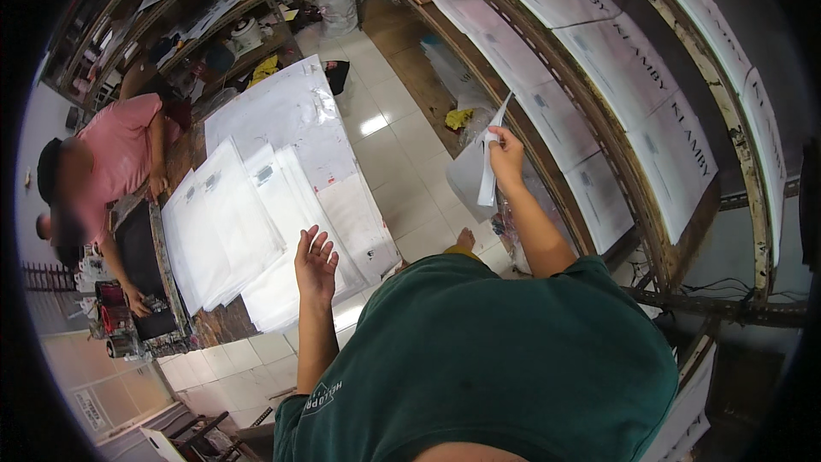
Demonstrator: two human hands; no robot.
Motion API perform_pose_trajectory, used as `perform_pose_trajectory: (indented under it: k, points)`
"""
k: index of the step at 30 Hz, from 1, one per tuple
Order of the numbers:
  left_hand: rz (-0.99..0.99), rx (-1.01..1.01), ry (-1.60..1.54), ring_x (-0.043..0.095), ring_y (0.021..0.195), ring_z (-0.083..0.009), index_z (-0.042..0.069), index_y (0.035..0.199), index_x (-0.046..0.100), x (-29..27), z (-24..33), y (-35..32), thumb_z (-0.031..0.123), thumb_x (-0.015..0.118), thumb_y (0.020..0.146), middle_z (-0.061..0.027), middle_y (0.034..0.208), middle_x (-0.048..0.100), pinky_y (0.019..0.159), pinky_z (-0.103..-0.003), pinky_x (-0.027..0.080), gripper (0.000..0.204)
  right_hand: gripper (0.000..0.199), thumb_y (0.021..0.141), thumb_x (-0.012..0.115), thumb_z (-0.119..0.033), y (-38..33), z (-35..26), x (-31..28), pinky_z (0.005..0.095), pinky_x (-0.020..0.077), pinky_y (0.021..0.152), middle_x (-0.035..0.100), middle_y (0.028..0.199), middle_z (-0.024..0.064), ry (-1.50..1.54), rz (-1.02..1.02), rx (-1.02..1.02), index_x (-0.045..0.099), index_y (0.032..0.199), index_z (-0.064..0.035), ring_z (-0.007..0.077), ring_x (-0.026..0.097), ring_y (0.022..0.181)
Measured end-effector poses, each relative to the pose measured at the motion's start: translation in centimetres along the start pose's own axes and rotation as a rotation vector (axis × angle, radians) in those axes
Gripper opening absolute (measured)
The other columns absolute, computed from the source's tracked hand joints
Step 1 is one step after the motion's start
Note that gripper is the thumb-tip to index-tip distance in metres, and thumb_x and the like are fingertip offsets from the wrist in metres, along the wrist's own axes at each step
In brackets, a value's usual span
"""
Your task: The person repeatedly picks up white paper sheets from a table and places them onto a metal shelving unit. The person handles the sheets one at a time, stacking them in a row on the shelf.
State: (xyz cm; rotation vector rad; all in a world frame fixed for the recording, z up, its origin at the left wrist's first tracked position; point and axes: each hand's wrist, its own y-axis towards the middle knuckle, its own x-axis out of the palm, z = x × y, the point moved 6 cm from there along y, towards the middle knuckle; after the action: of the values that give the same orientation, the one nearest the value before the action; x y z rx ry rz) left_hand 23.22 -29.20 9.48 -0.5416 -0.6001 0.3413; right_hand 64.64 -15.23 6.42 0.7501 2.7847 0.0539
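My right hand [506, 154] is closed on the edge of a thin white sheet [470, 173], which hangs down beside the racks; whether it is paper or plastic I cannot tell. My left hand [317, 267] is raised near the table's front edge, palm up, fingers spread, holding nothing. Beyond it lie two overlapping stacks of white sheets, a left stack [214, 227] and a right stack [286, 197], with small grey prints on some. Rows of flat printed white sheets [616, 60] rest on the rack to my right.
A white-topped table [282, 107] carries the stacks. Across it, a person in a pink shirt [120, 150] has both hands at a dark framed screen [141, 248]. Rusty metal rack rails [590, 107] curve along my right. Shelves [171, 26] with clutter stand far left. Tiled floor [385, 145] runs between.
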Motion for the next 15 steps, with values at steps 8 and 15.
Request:
perform_pose_trajectory:
  k: [8,15]
  points:
    - [0.045,0.064,-0.071,0.04,0.094,-0.0152,0.009,0.12,0.042,-4.4,1.8,-0.3,0.043,0.049,0.083,-0.005,0.112,0.041,0.076,-0.028,0.036,0.051,0.035,0.069,0.045,0.004,-2.0,-5.5,2.4,0.0251,0.0432,0.064,0.058,0.081,0.0059,-0.124,-0.058,0.044,0.06,0.1,-0.0018,0.0127,0.054,0.07]
    - [0.096,0.103,-0.111,0.046,0.088,-0.0144,0.013,0.108,0.052,-6.7,2.6,-0.4,0.043,0.054,0.079,-0.0021,0.099,0.051,0.078,-0.03,0.036,0.042,0.041,0.07,0.042,0.006,-1.1,-3.6,2.9,0.0269,0.0435,0.077,0.055,0.099,0.012,0.138,-0.139,-0.047,0.051,0.11,0.0014,0.0185,0.054,0.087]
